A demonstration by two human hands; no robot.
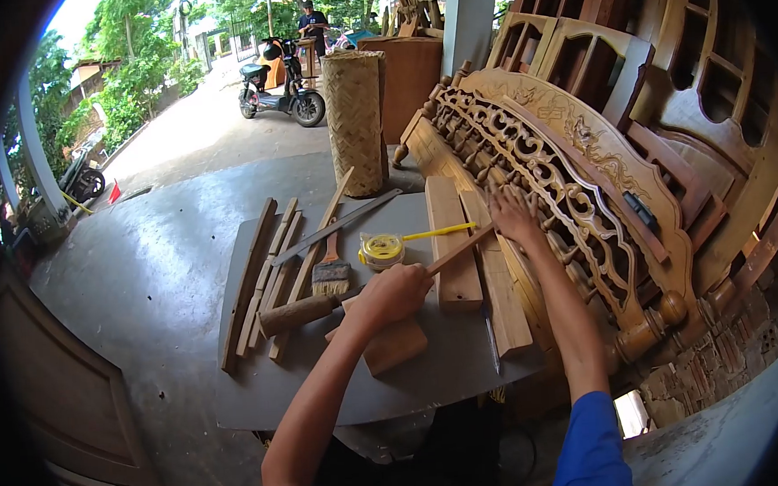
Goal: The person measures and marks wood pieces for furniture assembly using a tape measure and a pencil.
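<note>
My left hand (399, 292) is closed round a narrow wooden strip (461, 250) that slants up to the right over a thick wooden block (454, 270). Just behind that fist lies a round wooden handle (298, 316) with a dark collar. My right hand (515, 216) has its fingers stretched out over the slatted edge of a carved wooden panel (543, 160), near the strip's far end. A yellow tape measure (381, 249) lies ahead of my left hand, its blade pulled out across the block. A smaller wooden block (394, 344) sits under my left wrist.
On the grey table (371, 407) are several wooden strips (252, 281), a metal ruler (340, 225), a paintbrush (331, 277) and a long plank (502, 303). A woven roll (354, 122) stands beyond it. Farther off are a scooter (282, 90) and a person (312, 25).
</note>
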